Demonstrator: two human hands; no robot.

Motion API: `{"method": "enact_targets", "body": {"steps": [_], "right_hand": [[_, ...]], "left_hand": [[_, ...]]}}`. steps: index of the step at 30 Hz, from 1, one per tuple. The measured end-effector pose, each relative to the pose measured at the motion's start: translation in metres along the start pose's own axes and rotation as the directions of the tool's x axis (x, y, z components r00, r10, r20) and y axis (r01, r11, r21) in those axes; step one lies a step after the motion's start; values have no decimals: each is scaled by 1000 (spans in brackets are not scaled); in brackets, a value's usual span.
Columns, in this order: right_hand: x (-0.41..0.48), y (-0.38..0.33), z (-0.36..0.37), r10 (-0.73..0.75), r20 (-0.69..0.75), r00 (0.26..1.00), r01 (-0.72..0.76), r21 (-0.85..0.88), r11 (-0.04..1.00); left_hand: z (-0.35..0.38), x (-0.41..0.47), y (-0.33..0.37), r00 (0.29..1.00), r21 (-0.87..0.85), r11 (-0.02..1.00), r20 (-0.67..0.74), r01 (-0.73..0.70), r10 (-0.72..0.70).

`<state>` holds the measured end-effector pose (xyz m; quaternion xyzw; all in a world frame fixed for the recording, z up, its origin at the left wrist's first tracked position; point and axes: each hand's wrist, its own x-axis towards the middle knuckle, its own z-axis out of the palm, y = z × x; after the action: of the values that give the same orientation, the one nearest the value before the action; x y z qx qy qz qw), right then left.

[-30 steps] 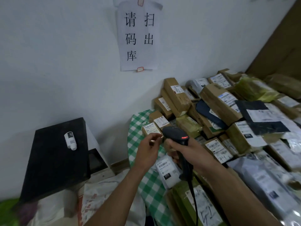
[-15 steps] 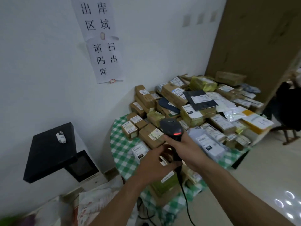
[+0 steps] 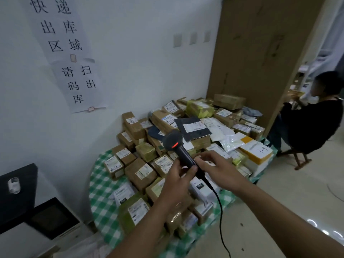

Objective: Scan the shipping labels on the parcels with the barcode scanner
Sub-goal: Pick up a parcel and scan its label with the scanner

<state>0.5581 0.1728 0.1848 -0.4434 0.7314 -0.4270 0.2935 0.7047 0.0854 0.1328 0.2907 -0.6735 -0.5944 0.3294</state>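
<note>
A person's two bare forearms reached forward over a round table piled with parcels [image 3: 140,170]. The left hand [image 3: 177,183] gripped the black handle of a scanner [image 3: 181,150], with the fingers wrapped round it and the thumb lying across the near side. The scanner was held in the air above the middle of the pile, tilted, with its head pointing up and away towards the wall. A small red light glowed on the back of the head. A black cable [image 3: 220,207] ran from the foot of the handle down past the table edge.

The right hand [image 3: 218,169] hovered just beside the handle with its fingers loosely spread and gripping nothing. Its fingertips were at the handle, and I could not tell whether they touched it.

The parcels were mostly brown boxes and pale bags, each with a white label, stacked on a green-and-white checked cloth [image 3: 101,192]. Paper signs [image 3: 78,84] with Chinese characters hung on the white wall behind. A black box [image 3: 22,175] stood at the far left, with a small white cylinder [image 3: 13,185] on top. At the right, a second person [image 3: 312,125] in black sat on a wooden stool [image 3: 301,160].
</note>
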Motion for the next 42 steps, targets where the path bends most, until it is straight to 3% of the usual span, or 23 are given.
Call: {"method": "enact_targets", "body": {"steps": [5,12,15,20,23,27,31,35,37,42], "right_hand": [[65,32,-52,72,129,989,-77,32,997],[189,61,-135,3,135,991,36,-285,958],[226,80,-174,95,215,972,-2,-397,918],[275,131,-242,378,343,860,-143,-549,823],[293,158,-280,448,383,808,-199,-539,819],[325,195,-330,404,395,825,-214,-443,870],[358,241,-380,277,465,841,-195,-217,956],[376,275,-428,252,519,817,-265,-50,963],[384,295,-446,252,548,797,-284,-26,958],[410,329,-478,201,576,793,-166,-113,980]], "left_hand": [[49,96,-9,995,-117,993,-100,-27,15],[105,224,-7,975,-203,979,-213,14,-58],[134,267,-10,974,-255,965,-197,60,-113],[182,324,-16,977,-271,955,-137,121,-163],[219,356,-24,977,-236,958,-93,165,-192],[285,396,-32,976,-220,954,-23,205,-215],[355,432,-46,964,-157,952,10,263,-265],[427,452,-59,945,-82,942,-13,326,-328],[453,460,-68,928,-69,929,-54,364,-367],[497,476,-96,897,28,898,-77,438,-435]]}}
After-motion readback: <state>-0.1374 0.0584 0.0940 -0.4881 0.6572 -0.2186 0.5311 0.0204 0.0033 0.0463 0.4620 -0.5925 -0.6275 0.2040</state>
